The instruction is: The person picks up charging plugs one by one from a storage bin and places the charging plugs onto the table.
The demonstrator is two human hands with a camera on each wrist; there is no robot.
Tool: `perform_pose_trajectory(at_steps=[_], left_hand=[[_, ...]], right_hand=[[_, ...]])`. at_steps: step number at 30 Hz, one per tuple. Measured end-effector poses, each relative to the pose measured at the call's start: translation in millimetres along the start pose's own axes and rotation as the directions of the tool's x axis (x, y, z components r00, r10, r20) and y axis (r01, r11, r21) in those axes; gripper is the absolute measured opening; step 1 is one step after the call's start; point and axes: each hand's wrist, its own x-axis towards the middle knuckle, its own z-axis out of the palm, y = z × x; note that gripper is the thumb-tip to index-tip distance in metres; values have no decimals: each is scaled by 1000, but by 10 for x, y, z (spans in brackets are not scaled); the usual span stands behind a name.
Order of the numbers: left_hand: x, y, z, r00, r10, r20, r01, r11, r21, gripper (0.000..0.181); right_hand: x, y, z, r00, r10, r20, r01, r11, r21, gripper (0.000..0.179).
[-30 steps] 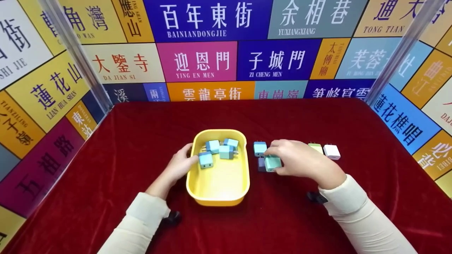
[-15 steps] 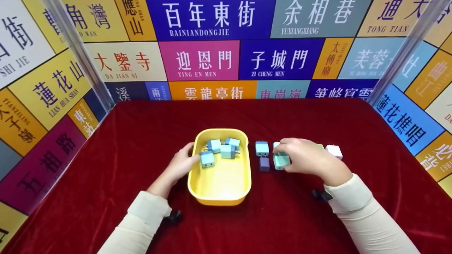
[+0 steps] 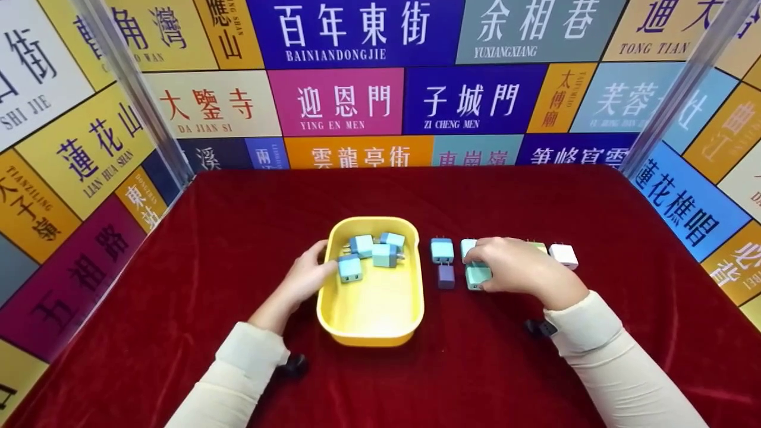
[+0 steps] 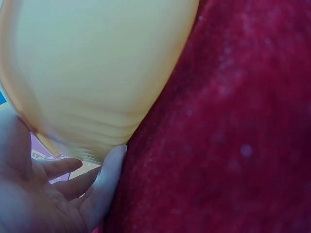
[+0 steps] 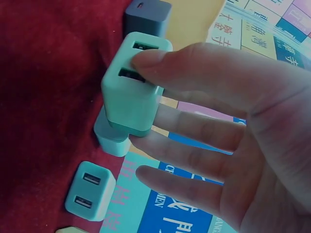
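Note:
In the head view my left hand point(image 3: 306, 278) holds the left side of a yellow plastic box point(image 3: 370, 340), thumb at its rim. The left wrist view has its fingers against the box's outer wall point(image 4: 102, 73). Several light-blue and dark-blue USB charger plugs point(image 3: 350, 268) lie inside the box. My right hand point(image 3: 514, 270) pinches a mint-green USB charger plug point(image 5: 130, 99), the thumb on its face with the two ports. Beside it stand a small purple charger plug point(image 3: 446, 277) and a light-blue one with a dark-blue base point(image 3: 442, 251). Another light-blue plug point(image 3: 468, 247) is partly hidden behind my fingers.
A white charger plug point(image 3: 563, 255) and a partly hidden green one point(image 3: 539, 246) stand right of my right hand. Dark-red velvet cloth point(image 3: 267, 208) covers the table. Printed sign panels point(image 3: 351, 101) rise behind it, with clear posts at both back corners.
My right hand has moved a little to the right with the mint-green charger plug, uncovering the purple one. My left hand stays on the box.

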Motion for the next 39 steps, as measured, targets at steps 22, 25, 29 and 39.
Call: perform_pose_trajectory(at_steps=[22, 25, 29, 39], left_hand=[[-4, 15, 5, 1000, -9, 6, 9, 1000, -3, 65], [0, 13, 3, 1000, -11, 6, 11, 1000, -3, 65], [2, 11, 2, 1000, -11, 8, 11, 1000, -1, 65], [1, 6, 4, 1000, -10, 9, 10, 1000, -13, 64]], right_hand=[[21, 60, 76, 999, -43, -17, 43, 999, 4, 27], [26, 61, 81, 999, -47, -14, 47, 999, 0, 26], [30, 60, 89, 999, -45, -12, 45, 999, 1, 25], [23, 64, 88, 1000, -28, 4, 28, 999, 31, 27]])
